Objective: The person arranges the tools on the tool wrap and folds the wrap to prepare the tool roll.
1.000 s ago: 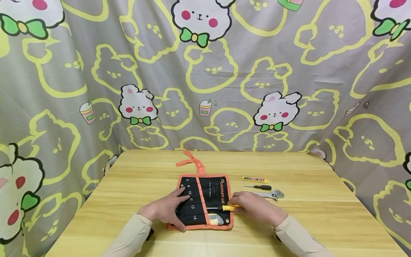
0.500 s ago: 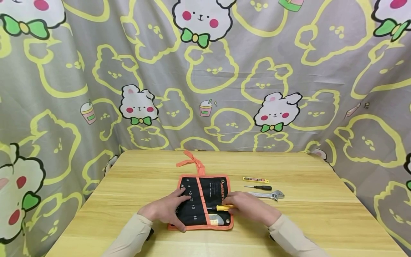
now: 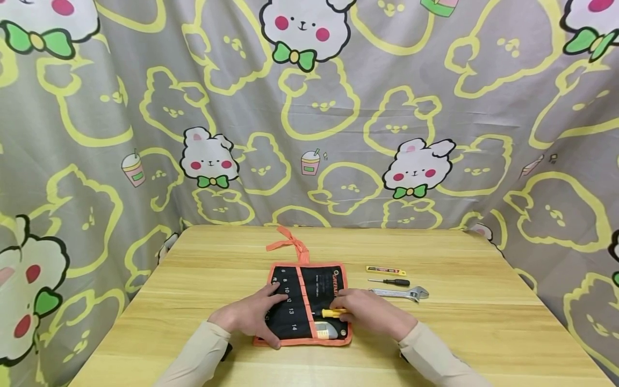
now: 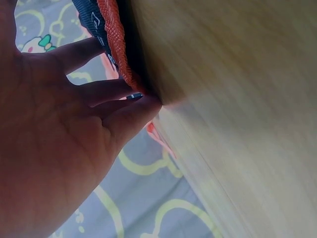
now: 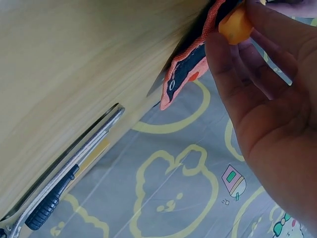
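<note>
A black tool pouch (image 3: 319, 293) with orange trim and size numbers along its pockets lies unrolled on the table. My left hand (image 3: 249, 313) rests spread on its left part, fingers over the numbers; in the left wrist view, fingertips sit right at the orange edging (image 4: 117, 42). Between thumb and fingers my right hand (image 3: 372, 314) pinches the yellow handle of a screwdriver (image 3: 331, 313), whose shaft runs into a pocket. The rounded handle end (image 5: 236, 27) shows in the right wrist view. Below it, a grey and yellow utility knife (image 3: 326, 330) sits partly in its own pocket.
Right of the pouch lie an adjustable wrench (image 3: 408, 293), a small black screwdriver (image 3: 394, 282) and a flat yellow case (image 3: 385, 270). An orange tie strap (image 3: 295, 244) extends behind the pouch. A patterned curtain (image 3: 309, 161) surrounds the wooden table (image 3: 217, 252).
My right hand has moved left with the yellow screwdriver, and its shaft is deeper in the pocket, with less of it showing. My left hand has stayed in place.
</note>
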Motion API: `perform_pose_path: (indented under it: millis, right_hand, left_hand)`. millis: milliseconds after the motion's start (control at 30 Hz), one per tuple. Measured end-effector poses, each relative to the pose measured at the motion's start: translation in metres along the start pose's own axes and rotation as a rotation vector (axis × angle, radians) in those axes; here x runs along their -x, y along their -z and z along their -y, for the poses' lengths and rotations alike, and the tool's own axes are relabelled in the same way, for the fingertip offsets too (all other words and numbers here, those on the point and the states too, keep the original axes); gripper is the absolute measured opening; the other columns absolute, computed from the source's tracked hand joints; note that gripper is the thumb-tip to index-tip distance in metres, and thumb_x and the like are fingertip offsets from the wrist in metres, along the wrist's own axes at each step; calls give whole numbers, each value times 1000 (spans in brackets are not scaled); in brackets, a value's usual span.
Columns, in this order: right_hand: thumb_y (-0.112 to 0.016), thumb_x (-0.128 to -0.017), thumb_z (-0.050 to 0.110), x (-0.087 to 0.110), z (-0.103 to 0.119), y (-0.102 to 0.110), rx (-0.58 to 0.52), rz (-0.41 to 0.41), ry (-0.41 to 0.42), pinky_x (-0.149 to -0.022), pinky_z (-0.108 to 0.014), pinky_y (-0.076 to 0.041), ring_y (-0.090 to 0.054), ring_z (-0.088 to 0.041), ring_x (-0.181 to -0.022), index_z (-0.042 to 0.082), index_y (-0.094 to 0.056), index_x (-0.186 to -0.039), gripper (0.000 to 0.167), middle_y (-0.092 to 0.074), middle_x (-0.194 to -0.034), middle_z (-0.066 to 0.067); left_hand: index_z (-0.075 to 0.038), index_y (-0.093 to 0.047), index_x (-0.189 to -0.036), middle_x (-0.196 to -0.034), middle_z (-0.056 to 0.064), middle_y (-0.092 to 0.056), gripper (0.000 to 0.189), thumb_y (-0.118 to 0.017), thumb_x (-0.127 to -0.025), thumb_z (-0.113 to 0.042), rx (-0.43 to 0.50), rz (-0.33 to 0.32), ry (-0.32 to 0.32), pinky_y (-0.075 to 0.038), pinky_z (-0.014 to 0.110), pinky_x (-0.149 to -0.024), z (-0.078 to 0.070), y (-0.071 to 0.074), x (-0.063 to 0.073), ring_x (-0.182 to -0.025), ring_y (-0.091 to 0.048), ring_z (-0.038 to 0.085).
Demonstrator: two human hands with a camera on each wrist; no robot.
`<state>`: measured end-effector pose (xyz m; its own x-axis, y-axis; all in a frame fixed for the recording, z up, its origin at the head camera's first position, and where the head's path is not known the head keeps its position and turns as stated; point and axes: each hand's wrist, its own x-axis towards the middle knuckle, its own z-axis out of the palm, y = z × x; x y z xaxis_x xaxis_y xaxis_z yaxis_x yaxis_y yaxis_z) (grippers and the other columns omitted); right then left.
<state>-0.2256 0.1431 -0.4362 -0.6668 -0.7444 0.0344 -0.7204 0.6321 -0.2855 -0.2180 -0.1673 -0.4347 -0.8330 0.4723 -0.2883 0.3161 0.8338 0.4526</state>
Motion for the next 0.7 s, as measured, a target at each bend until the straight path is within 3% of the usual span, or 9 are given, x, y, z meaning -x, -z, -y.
perform_pose_path:
  millis: [700]
  right_hand:
    - [-73,-95,11,-6,5,-3,2,-13,18,-81,-25,-58,-66,-4,-95,15,-78,-113,20,-72,-108,5]
  left_hand:
    - [-17,-49,-152,-169,13,-22,102,-95,-67,-48,3,9,8,-37,59,-116,-1,1,0,-154,-25,40]
